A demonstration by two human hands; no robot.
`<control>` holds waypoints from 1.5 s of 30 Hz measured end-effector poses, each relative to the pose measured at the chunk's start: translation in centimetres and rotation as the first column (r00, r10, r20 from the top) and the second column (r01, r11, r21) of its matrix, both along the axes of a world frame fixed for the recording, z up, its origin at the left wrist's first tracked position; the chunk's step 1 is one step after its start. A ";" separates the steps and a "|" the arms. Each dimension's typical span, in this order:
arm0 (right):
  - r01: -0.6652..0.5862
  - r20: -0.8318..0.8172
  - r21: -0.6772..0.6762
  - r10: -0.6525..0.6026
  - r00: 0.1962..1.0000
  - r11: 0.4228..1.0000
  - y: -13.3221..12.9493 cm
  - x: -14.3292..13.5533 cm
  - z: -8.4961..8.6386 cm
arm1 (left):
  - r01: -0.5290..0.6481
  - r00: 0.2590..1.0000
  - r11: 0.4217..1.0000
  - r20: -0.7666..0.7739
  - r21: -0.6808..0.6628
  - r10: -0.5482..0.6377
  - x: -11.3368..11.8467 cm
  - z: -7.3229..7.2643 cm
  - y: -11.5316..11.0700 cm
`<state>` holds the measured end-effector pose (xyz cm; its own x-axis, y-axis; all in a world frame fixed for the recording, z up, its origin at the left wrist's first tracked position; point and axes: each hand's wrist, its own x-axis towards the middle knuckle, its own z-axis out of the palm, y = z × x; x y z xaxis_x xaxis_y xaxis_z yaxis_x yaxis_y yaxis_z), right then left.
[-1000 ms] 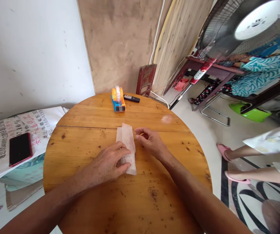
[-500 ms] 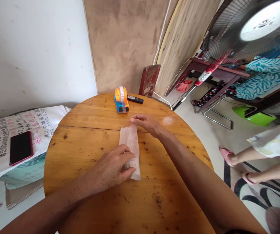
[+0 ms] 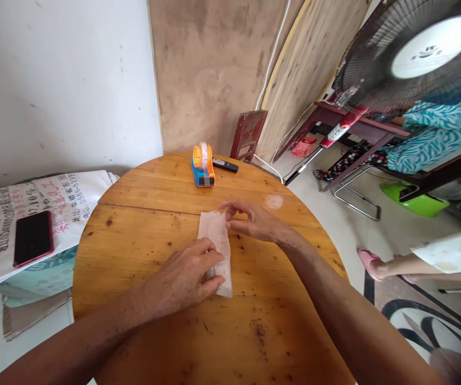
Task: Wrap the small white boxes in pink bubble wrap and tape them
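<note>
A pale, folded strip of thin wrap (image 3: 216,230) lies lengthwise on the round wooden table (image 3: 142,235). My left hand (image 3: 198,270) rests on its lower part, fingers curved and pressing on it, covering some of its left side. At the strip's upper right edge is my right hand (image 3: 250,219), its thumb and forefinger apart in a loose curl with nothing visible between them. Beyond the strip stands an orange and blue tape dispenser (image 3: 203,166) with a roll in it.
Behind the dispenser lies a black remote (image 3: 225,165). A red-edged phone (image 3: 33,238) sits on a printed white sack (image 3: 80,192) at left. To the right are a running fan (image 3: 430,48), a wooden chair back (image 3: 248,133) and people's legs.
My right hand has moved slightly down and to the right along the strip's edge, its thumb and forefinger now parted. My left hand keeps its place on the strip. The view has shifted slightly.
</note>
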<state>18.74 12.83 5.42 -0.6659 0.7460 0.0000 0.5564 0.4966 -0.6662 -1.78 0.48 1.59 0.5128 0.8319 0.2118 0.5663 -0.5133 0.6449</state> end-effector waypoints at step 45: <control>-0.039 0.079 0.035 0.036 0.996 0.999 0.1 0.8 -0.1 | -0.035 0.999 0.999 0.036 -0.034 0.036 0.1 -0.6 0.5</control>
<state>19.52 12.92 5.30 -0.6923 0.7211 -0.0266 0.5869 0.5412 -0.6023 -1.72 0.95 1.02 0.4750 0.8566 0.2016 0.5599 -0.4710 0.6817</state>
